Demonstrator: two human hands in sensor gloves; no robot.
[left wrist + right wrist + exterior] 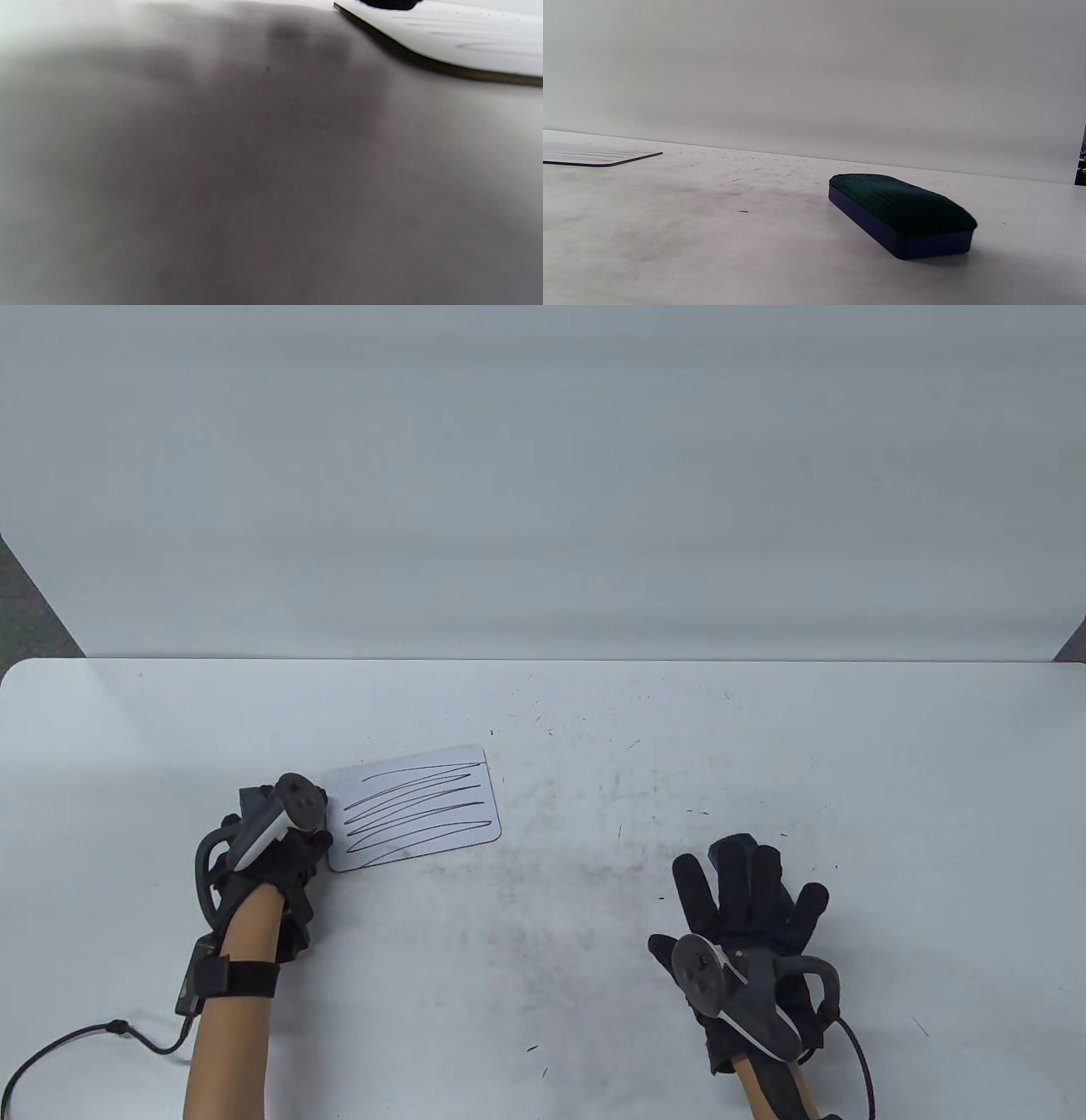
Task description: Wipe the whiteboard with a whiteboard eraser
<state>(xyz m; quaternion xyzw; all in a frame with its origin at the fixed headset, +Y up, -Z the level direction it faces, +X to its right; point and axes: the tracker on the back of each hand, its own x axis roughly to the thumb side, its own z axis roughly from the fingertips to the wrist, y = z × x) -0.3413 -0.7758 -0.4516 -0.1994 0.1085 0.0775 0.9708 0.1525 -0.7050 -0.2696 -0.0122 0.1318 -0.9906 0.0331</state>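
Observation:
A small whiteboard with black scribbled lines lies on the table at centre left. It also shows in the left wrist view and the right wrist view. My left hand rests at the board's left edge, and a dark fingertip touches the board's surface. How its fingers lie is hidden under the tracker. A dark blue whiteboard eraser lies felt side up on the table. My right hand hovers over it with fingers spread and holds nothing. The hand mostly hides the eraser in the table view.
The white table carries grey smudges and small dark specks around the middle. A pale wall stands behind its back edge. A black cable runs from my left wrist at the bottom left.

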